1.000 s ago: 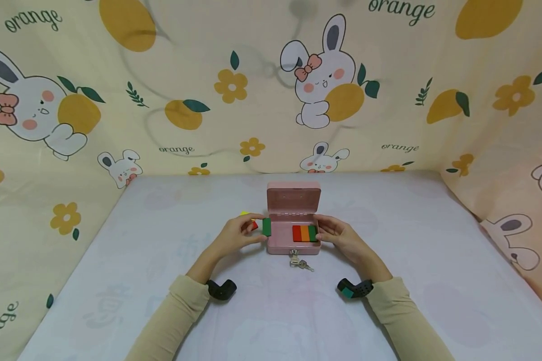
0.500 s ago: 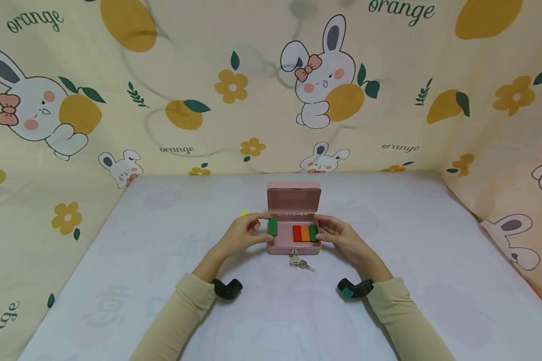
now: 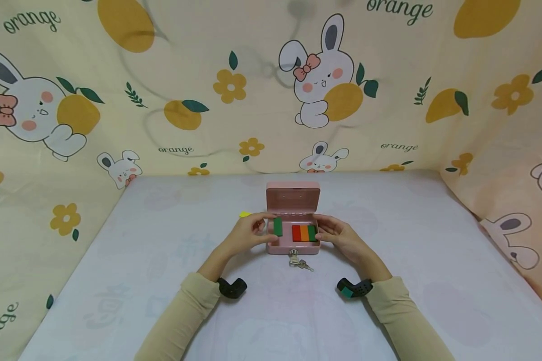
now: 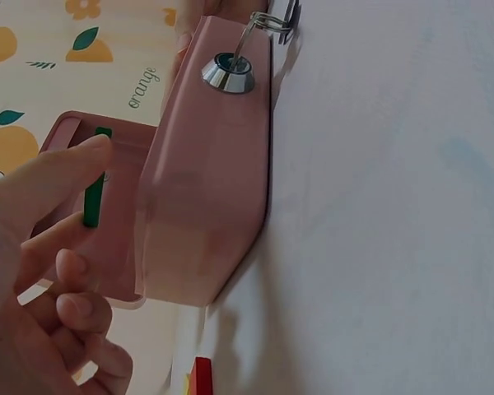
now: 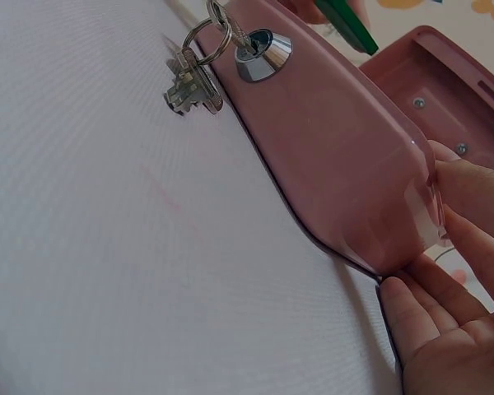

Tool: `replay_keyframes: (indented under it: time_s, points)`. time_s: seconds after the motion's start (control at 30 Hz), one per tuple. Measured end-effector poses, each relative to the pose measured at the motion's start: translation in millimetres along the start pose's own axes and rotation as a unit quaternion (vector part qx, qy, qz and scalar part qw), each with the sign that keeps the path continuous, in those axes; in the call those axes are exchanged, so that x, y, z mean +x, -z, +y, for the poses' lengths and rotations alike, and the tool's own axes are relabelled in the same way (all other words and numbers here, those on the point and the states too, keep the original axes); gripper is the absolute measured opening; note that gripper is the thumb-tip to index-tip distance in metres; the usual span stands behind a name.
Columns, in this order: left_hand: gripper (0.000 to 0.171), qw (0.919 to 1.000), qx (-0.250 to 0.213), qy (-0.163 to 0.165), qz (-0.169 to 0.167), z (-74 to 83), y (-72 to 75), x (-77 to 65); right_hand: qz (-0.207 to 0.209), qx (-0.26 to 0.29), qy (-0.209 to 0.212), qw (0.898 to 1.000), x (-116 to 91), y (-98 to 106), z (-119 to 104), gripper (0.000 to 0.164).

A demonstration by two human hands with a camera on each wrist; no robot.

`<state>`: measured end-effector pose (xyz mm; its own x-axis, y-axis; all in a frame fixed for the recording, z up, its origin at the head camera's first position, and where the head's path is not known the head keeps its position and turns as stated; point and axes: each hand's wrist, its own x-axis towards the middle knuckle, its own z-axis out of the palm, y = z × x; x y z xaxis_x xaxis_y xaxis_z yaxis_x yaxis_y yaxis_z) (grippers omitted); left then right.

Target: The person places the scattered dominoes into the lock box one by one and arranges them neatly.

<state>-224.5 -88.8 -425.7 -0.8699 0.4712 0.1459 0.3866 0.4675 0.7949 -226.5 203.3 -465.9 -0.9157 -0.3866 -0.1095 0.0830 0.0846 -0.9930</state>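
A pink lock box (image 3: pixel 282 249) stands with its lid (image 3: pixel 292 199) raised. Between thumb and index finger, my left hand (image 3: pixel 248 233) pinches a green block (image 3: pixel 277 226) over the left part of the box; the other fingers curl loosely below in the left wrist view. My right hand (image 3: pixel 343 235) holds the box's right side, thumb and fingertips at the wall and rim in the right wrist view. Inside, on the right, a red block (image 3: pixel 296 233), an orange block (image 3: pixel 304 233) and another green block (image 3: pixel 312 233) lie side by side.
Keys (image 5: pixel 193 82) on a ring hang from the lock (image 5: pixel 263 56) on the box's front. Behind my left hand a yellow piece (image 3: pixel 244 214) shows; a red block (image 4: pixel 201 377) lies left of the box. A printed cloth (image 3: pixel 262 100) rises behind the white tabletop (image 3: pixel 293 316).
My left hand has moved right, carrying the green block from the box's left edge to over its inside. The right hand and the box stay in place.
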Motion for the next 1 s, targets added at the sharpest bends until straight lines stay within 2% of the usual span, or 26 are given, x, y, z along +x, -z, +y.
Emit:
replay_keyframes:
  time_s: [0.33,0.77,1.0]
  points:
    - [0.050,0.9999,0.004,0.001,-0.011,1.5,-5.9,6.2,0.002,-0.007,-0.007,1.000,-0.6,-0.7,-1.2,0.065]
    - [0.051,0.9994,0.025,0.006,-0.022,0.9,-11.7,12.6,-0.013,0.009,0.012,1.000,-1.4,-0.2,0.7,0.065]
    - [0.051,0.9986,0.041,0.009,-0.033,0.1,-15.0,15.0,-0.002,-0.003,-0.002,1.000,-1.7,-1.1,-0.7,0.067]
